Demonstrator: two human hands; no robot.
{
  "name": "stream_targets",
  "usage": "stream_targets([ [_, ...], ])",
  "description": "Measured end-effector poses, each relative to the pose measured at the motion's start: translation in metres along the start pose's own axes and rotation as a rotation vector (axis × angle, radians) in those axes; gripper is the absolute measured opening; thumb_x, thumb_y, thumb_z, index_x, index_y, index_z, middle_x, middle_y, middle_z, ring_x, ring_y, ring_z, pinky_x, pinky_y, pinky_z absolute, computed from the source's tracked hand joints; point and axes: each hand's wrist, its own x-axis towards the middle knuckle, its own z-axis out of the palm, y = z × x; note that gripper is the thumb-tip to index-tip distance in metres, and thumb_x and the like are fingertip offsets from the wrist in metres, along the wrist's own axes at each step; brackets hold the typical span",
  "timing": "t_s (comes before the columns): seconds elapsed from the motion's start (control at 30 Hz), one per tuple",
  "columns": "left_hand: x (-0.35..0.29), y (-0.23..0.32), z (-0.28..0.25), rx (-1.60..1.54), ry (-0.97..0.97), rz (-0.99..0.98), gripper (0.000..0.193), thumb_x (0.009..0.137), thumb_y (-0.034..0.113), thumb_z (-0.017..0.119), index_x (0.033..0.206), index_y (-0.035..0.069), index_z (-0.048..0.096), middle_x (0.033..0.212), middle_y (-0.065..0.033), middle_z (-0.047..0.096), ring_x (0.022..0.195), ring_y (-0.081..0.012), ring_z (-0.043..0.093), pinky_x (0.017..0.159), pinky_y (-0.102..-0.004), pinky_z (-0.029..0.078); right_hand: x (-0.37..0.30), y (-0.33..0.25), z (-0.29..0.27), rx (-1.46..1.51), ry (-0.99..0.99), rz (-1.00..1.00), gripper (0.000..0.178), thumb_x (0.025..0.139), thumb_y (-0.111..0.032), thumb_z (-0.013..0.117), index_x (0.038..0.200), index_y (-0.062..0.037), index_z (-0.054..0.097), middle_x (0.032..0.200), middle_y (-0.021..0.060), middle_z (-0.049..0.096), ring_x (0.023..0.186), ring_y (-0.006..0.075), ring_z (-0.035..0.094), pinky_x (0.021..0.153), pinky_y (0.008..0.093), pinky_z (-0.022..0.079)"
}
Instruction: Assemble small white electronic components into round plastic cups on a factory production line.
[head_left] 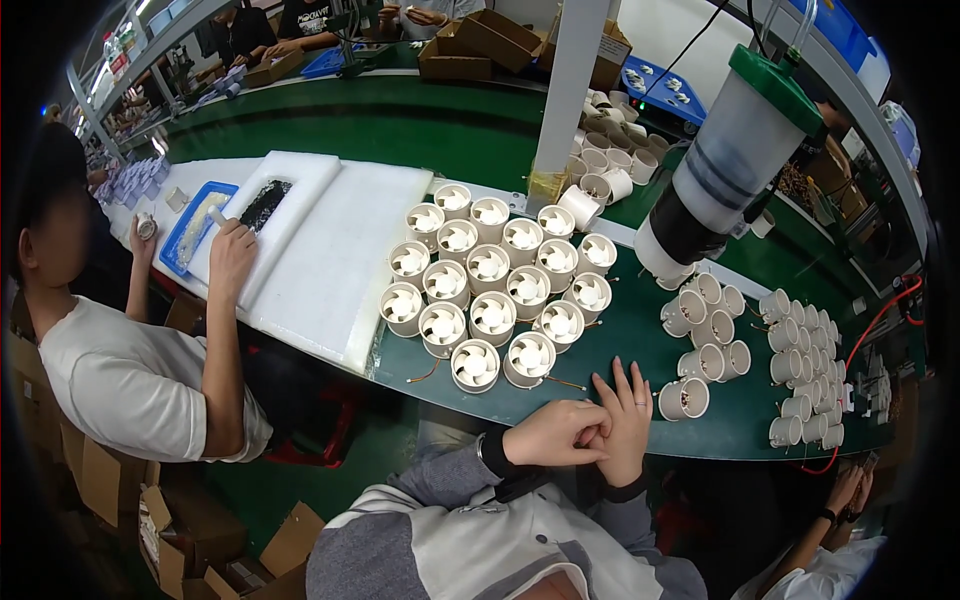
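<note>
My left hand [556, 432] lies across the side of my right hand, its fingers curled and pressed together; anything between them is hidden. My right hand [626, 420] is stretched out at the table's near edge, fingers apart and pointing away from me, with a ring on one finger. Just beyond and to the left stands a group of white round fan housings [491, 315] with fan blades facing up, some with short wires. The nearest of them [529, 358] is close to my fingertips. On the right, several white cups [684, 398] lie on their sides with copper-coloured parts inside.
A hanging clear dispenser with a green cap [745, 140] slants over the table's right side. More white cups [800, 365] are stacked farther right. At left, a co-worker's hand [233, 250] works above a white foam sheet [345, 260] beside a blue tray [200, 228]. A metal post [570, 100] rises behind.
</note>
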Motion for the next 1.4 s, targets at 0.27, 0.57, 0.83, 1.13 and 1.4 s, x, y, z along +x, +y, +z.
stream_targets([
  [0.27, -0.001, -0.004, 0.0, -0.016, 0.02, -0.021, 0.019, 0.07, 0.01, 0.069, 0.082, 0.004, 0.055, 0.061, -0.0044, 0.05, 0.054, -0.0187, 0.052, 0.051, -0.0315, 0.041, 0.001, -0.002, 0.0, 0.007, 0.011, 0.001, 0.042, 0.076, -0.018, 0.055, 0.117, -0.0094, 0.059, 0.138, 0.0131, 0.042, 0.13, 0.0361, 0.033, 0.106, 0.0485, 0.023],
  [0.57, 0.0, -0.004, -0.001, 0.065, -0.013, 0.056, 0.02, 0.072, 0.012, 0.07, 0.083, 0.005, 0.055, 0.058, -0.0031, 0.049, 0.055, -0.0177, 0.052, 0.051, -0.0304, 0.04, 0.0, -0.001, 0.0, 0.028, -0.034, 0.0, 0.035, 0.083, -0.02, 0.056, 0.116, -0.0081, 0.058, 0.139, 0.0132, 0.041, 0.131, 0.0374, 0.032, 0.107, 0.0496, 0.021],
  [0.83, -0.002, -0.011, 0.008, -0.021, 0.058, 0.063, 0.023, 0.067, 0.013, 0.071, 0.082, 0.006, 0.055, 0.062, -0.005, 0.054, 0.056, -0.0214, 0.055, 0.052, -0.0329, 0.042, -0.001, 0.002, 0.0, 0.04, -0.039, -0.005, 0.036, 0.083, -0.019, 0.056, 0.117, -0.0084, 0.058, 0.141, 0.0125, 0.04, 0.132, 0.0351, 0.031, 0.107, 0.0492, 0.02],
  [1.13, -0.003, -0.012, 0.005, 0.024, 0.053, 0.083, 0.019, 0.073, 0.013, 0.068, 0.083, 0.005, 0.054, 0.063, -0.0048, 0.052, 0.057, -0.0203, 0.053, 0.052, -0.0319, 0.04, 0.0, 0.002, 0.004, 0.029, -0.048, 0.011, 0.038, 0.082, -0.02, 0.055, 0.118, -0.0081, 0.058, 0.141, 0.013, 0.04, 0.133, 0.0345, 0.03, 0.107, 0.0494, 0.02],
  [1.4, 0.0, -0.015, 0.011, 0.025, 0.091, 0.068, 0.023, 0.068, 0.015, 0.071, 0.077, 0.006, 0.052, 0.06, -0.0049, 0.053, 0.056, -0.0227, 0.055, 0.051, -0.0343, 0.041, 0.0, 0.003, 0.004, -0.005, -0.021, -0.016, 0.042, 0.081, -0.022, 0.049, 0.12, -0.0087, 0.057, 0.141, 0.012, 0.041, 0.132, 0.0336, 0.033, 0.108, 0.048, 0.021],
])
